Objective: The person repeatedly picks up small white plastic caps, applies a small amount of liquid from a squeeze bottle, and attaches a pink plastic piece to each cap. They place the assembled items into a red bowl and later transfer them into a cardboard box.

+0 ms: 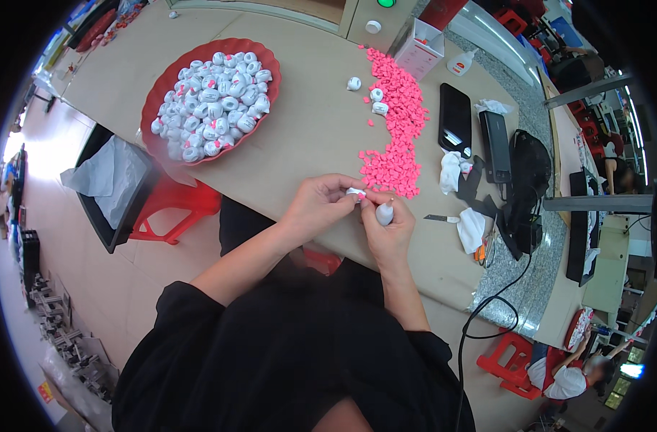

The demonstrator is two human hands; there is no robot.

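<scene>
My left hand (pixel 315 207) pinches a small white rounded piece (pixel 354 191) with dark marks on it at the table's near edge. A tiny pink bit shows at its right side, by the fingertips of my right hand (pixel 388 241). That hand also holds a small white squeeze bottle (pixel 384 214) with a thin tip against its palm. Just beyond both hands spreads a pile of small pink pieces (pixel 393 169). Three white rounded pieces lie beside the pile, one of them a loose white piece (pixel 354 83).
A red scalloped basin (pixel 156 101) heaped with similar white pieces stands at left. To the right lie a black phone (pixel 455 119), a power bank (pixel 495 147), a blade (pixel 438 217), tissues (pixel 471 229) and a cable. At the back are a white box (pixel 419 50) and another bottle (pixel 461 63).
</scene>
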